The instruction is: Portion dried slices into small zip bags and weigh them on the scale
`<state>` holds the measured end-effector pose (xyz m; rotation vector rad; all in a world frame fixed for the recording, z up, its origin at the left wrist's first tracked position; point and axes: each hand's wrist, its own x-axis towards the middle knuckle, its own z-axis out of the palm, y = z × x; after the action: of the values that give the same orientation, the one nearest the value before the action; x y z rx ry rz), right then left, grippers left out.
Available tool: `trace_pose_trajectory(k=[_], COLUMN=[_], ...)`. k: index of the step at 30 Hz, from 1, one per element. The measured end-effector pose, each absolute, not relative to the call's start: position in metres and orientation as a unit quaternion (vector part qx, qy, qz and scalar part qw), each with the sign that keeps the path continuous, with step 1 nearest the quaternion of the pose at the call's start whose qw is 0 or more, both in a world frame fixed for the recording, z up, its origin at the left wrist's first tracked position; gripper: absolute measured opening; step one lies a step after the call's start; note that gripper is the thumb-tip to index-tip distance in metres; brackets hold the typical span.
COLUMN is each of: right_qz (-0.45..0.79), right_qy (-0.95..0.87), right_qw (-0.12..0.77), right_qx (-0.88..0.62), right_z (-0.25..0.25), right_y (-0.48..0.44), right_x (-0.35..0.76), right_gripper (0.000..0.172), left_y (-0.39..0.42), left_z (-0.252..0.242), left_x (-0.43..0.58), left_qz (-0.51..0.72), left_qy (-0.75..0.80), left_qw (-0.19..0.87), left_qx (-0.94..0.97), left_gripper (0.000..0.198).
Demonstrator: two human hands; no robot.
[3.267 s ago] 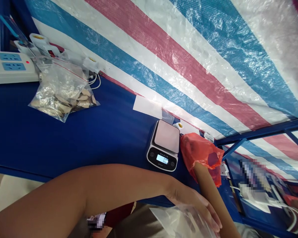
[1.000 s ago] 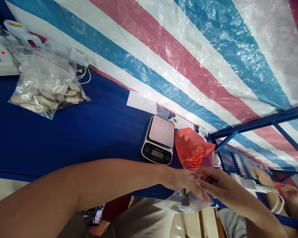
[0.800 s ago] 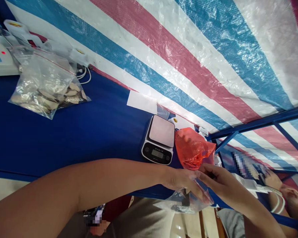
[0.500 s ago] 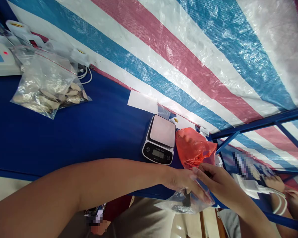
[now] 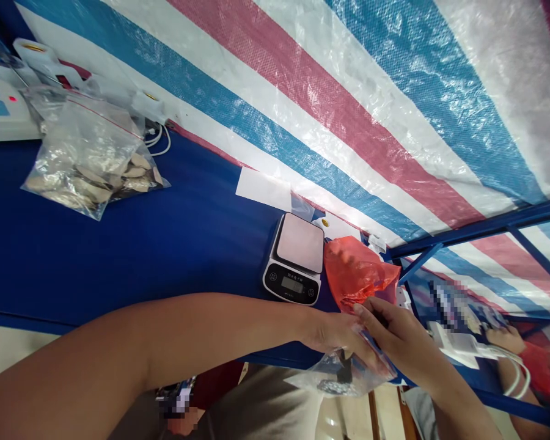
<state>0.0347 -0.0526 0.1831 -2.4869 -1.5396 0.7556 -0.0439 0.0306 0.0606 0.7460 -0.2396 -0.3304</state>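
My left hand [image 5: 337, 338] and my right hand [image 5: 401, 339] meet at the front edge of the blue table [image 5: 132, 250]. Together they pinch the top of a small clear plastic bag [image 5: 337, 376] that hangs below the edge with a dark item inside. Just behind my hands lies a crumpled red plastic bag [image 5: 355, 275]. To its left stands a small digital kitchen scale [image 5: 297, 258] with nothing on its pan.
A clear zip bag of pale flat pieces [image 5: 89, 162] lies at the far left, by a white power strip [image 5: 4, 113] and white cables. A white paper slip [image 5: 263, 188] lies behind the scale. A striped tarp [image 5: 348, 104] backs the table. Another person's hands [image 5: 504, 336] work at the right.
Since 3.3 s ago my right arm has come out of the red bag and its hand has joined my left hand on the clear bag. Over the last second the hands barely shift.
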Motion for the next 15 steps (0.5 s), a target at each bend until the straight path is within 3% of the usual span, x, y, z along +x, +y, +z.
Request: trace_pose_trajectory(k=[5,15], right_qz=[0.235,0.338], right_qy=[-0.513,-0.492], right_qw=[0.058,0.063], right_qx=[-0.824,-0.8], right_z=[0.1818,0.19], right_y=[-0.0513,-0.0588], right_x=[0.0322,0.0418], right_gripper=[0.05,0.042], left_y=[0.0314,0.0325], left_z=[0.0614,0.063], left_x=[-0.0466,-0.0459], left_qz=[-0.159,-0.177], left_qy=[-0.106,-0.085], left_qw=[0.909,0.908], left_qx=[0.369,0.37], left_gripper=[0.046,0.052])
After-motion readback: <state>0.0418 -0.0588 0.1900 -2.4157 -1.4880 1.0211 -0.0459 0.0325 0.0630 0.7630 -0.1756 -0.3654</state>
